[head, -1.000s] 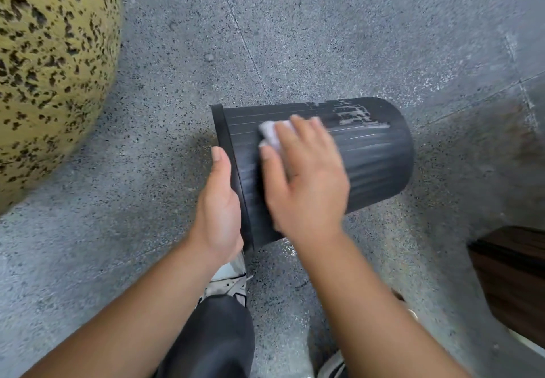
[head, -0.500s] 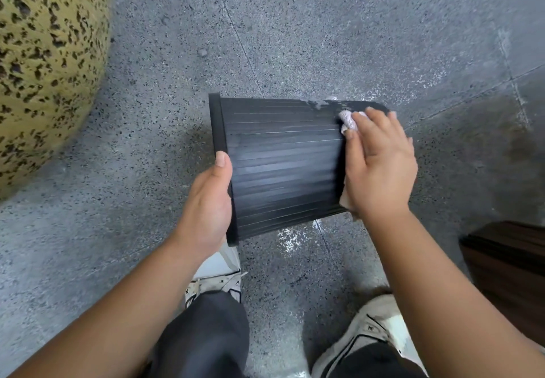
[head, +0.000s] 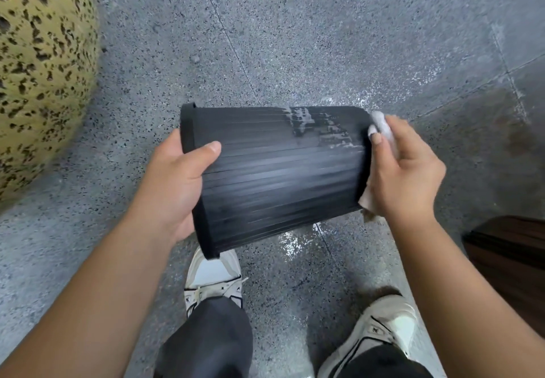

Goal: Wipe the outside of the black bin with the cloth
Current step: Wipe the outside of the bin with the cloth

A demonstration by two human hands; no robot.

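The black ribbed bin (head: 274,177) is held on its side above the floor, rim to the left and base to the right. My left hand (head: 180,183) grips the rim end, thumb lying over the ribbed wall. My right hand (head: 404,171) presses a white cloth (head: 380,125) against the base end of the bin; part of the cloth hangs below the palm. White soapy streaks (head: 312,125) mark the upper right of the wall.
Grey speckled floor (head: 295,38) with wet foam patches under the bin. A big yellow speckled rounded object (head: 38,76) stands at left. A dark wooden piece (head: 510,262) sits at right. My two white shoes (head: 213,283) stand below the bin.
My right hand slid the cloth from near the rim along the wall to the base end. My left thumb moved over onto the wall, and the bin turned a little.
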